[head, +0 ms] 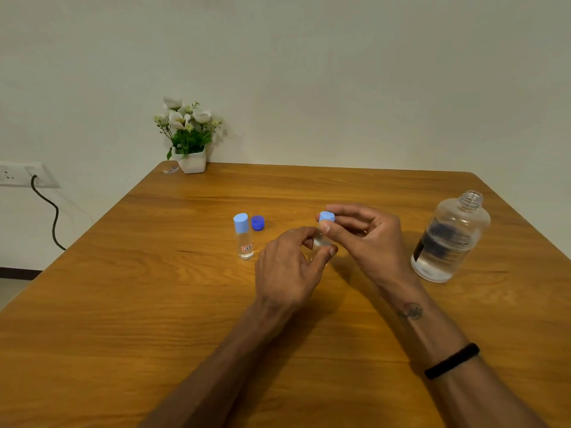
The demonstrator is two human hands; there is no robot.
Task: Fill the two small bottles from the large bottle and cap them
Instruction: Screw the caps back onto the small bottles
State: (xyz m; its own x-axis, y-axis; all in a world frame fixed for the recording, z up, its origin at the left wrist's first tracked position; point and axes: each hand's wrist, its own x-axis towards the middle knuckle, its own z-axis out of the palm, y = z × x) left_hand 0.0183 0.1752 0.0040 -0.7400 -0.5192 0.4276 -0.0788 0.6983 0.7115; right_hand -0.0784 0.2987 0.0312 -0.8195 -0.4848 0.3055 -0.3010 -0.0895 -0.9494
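Observation:
One small clear bottle point(245, 242) stands upright left of centre with a light blue cap on it and liquid inside. My left hand point(287, 267) grips the body of the second small bottle point(320, 239), mostly hidden by my fingers. My right hand point(364, 233) pinches the light blue cap point(326, 217) sitting on that bottle's top. The large clear bottle point(449, 239) stands uncapped at the right, roughly a third full. Its dark blue cap point(258, 223) lies on the table beside the first small bottle.
The wooden table point(154, 304) fills the view. A white pot of white flowers point(190, 137) stands at the far left corner by the wall. A wall socket with a dark cable point(46, 205) is off the table's left edge.

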